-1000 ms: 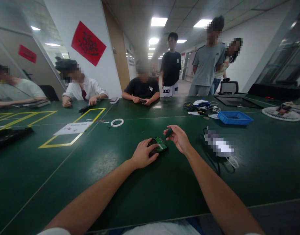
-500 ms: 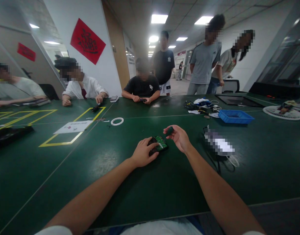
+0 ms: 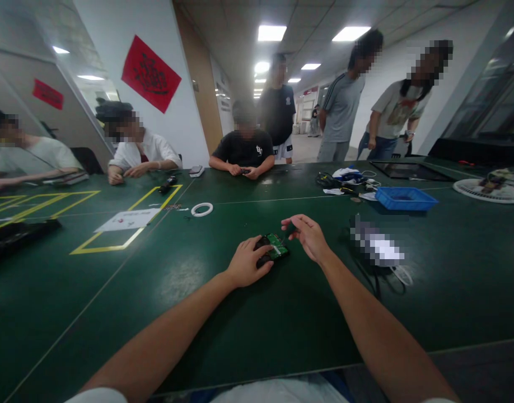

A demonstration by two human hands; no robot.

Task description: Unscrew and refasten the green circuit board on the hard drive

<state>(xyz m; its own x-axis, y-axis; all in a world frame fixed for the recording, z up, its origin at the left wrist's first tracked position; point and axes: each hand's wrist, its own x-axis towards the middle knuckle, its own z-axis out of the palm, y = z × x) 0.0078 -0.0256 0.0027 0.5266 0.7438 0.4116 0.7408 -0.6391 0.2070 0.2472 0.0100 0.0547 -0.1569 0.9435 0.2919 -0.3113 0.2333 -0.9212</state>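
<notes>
A small black device with a bare green circuit board [image 3: 281, 249] lies on the green table in front of me. My left hand [image 3: 248, 264] rests over its left side, thumb along the near edge and fingers across the top, gripping it against the table. Above the right side of the board, my right hand [image 3: 312, 237] pinches the dark handle of a screwdriver [image 3: 290, 229]. Its thin shaft slants down toward the board. Whether the tip touches a screw is too small to make out.
To my right lie a lit phone-like device [image 3: 383, 247] with cables, and a blue tray [image 3: 406, 206]. A white ring [image 3: 202, 210] and a paper sheet [image 3: 129, 219] lie left. Several people sit or stand beyond the table.
My right hand has turned slightly around the screwdriver handle, and the left stays on the device. A co-worker at the left has drawn a hand back from a black object on the table.
</notes>
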